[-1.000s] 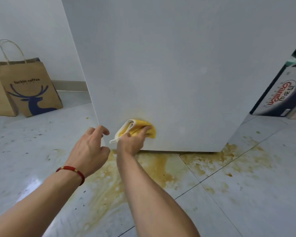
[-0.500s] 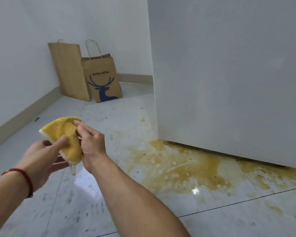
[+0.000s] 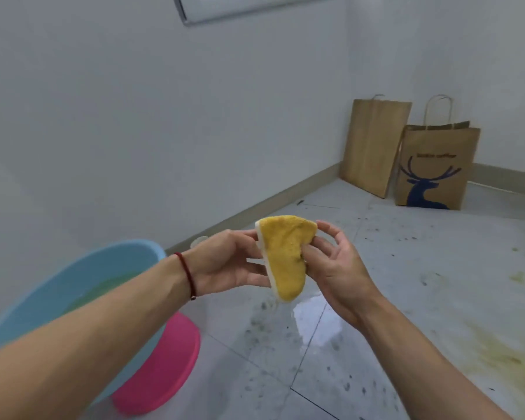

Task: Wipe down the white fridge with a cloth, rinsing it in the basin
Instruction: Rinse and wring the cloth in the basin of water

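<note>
1. both hands hold the cloth (image 3: pixel 284 256) up between them: left hand (image 3: pixel 231 262) fingers behind its white edge, right hand (image 3: pixel 334 268) fingers and thumb pinching the other side.
2. likely refolding it before a rinse; the blue basin (image 3: pixel 82 280) sits below the left wrist.
3. cloth: folded, nubby yellow, soggy-looking; basin: smooth plastic holding murky water.

The cloth (image 3: pixel 285 256) hung between both hands, the basin (image 3: pixel 73 286) sat left (stacked on another), two bags (image 3: pixel 406 156) stood far right.
</note>
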Available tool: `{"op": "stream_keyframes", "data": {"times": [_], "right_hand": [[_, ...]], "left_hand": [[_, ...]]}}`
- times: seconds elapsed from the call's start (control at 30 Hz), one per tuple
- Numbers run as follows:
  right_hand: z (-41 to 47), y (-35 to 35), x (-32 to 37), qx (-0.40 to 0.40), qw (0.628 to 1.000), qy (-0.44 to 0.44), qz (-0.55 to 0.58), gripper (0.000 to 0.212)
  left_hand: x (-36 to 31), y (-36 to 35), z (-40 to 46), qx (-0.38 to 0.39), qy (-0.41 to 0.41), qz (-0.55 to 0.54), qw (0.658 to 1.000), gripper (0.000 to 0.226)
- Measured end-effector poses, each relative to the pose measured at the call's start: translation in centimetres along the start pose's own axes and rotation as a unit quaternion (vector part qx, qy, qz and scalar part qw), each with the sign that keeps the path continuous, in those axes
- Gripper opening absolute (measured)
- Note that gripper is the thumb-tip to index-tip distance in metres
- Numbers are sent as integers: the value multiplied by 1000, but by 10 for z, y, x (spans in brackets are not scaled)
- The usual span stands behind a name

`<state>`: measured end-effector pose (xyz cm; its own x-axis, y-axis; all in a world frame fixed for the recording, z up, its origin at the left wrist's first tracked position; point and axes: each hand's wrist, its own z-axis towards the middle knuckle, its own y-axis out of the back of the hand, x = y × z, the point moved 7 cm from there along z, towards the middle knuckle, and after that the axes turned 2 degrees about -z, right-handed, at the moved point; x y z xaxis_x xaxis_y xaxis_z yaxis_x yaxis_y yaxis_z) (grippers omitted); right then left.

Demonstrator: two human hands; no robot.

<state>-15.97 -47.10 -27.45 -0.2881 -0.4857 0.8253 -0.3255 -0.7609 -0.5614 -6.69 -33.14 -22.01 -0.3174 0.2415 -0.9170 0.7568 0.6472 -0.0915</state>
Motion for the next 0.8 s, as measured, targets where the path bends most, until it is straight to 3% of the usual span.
{"op": "stream_keyframes", "data": {"times": [0.13, 0.27, 0.43, 0.63, 0.67, 0.73, 0.8], "right_hand": [[10, -61, -6, 53, 986, 46, -152, 57], [43, -151, -25, 120, 950, 66, -281, 53], [103, -285, -78, 240, 888, 42, -391, 44], [123, -411, -148, 386, 684, 106, -610, 43], [123, -418, -161, 396, 656, 111, -633, 43], [128, -414, -193, 409, 600, 106, -679, 46], [137, -392, -229, 400, 497, 73, -766, 54]], "left_hand": [[8, 56, -24, -8, -80, 24, 996, 30], [-4, 146, -57, -121, -142, 96, 978, 28], [-27, 298, -143, -274, -176, 204, 923, 4], [1, 419, -218, -373, -143, 251, 882, 4], [5, 426, -221, -400, -169, 313, 845, 6], [12, 415, -220, -410, -224, 491, 735, 26], [51, 401, -194, -305, -160, 632, 694, 42]]}}
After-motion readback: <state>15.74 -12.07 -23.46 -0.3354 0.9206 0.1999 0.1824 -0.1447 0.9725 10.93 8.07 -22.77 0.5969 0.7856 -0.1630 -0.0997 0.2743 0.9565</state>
